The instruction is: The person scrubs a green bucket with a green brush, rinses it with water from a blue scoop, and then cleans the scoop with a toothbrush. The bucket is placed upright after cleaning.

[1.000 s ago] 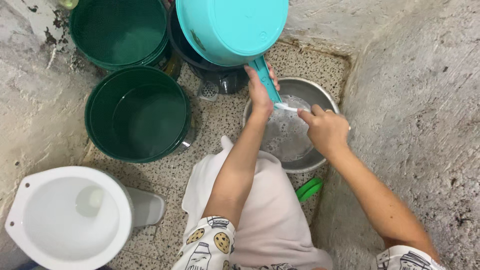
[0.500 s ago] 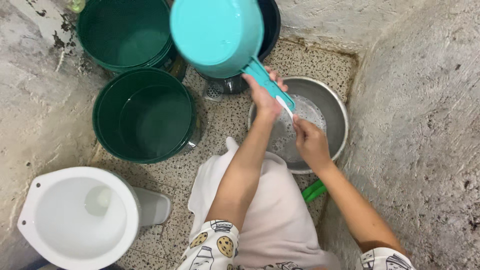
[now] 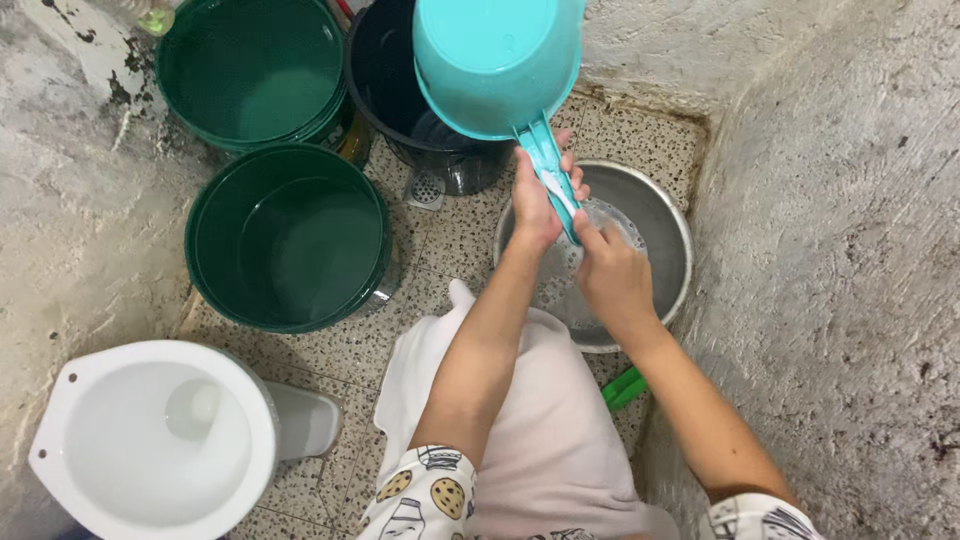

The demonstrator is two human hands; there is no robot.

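the step in hand looks like scrubbing the handle of the turquoise plastic water dipper (image 3: 497, 62), which is held upside down in the upper middle of the frame; the left hand (image 3: 537, 200) is wrapped shut around the dipper's long handle just below the bowl, and the right hand (image 3: 612, 275) is pinched closed on a small white brush (image 3: 556, 190) whose tip lies against the handle beside the left fingers; the dipper's bowl hangs above the black bucket (image 3: 395, 80), its handle slanting down over the round steel basin (image 3: 665, 225) of soapy water at centre right; the next move seems to call for a firm left hold while the brush works along the handle's ribs; two dark green buckets (image 3: 285, 240) stand at the left, a white toilet bowl (image 3: 150, 440) at lower left
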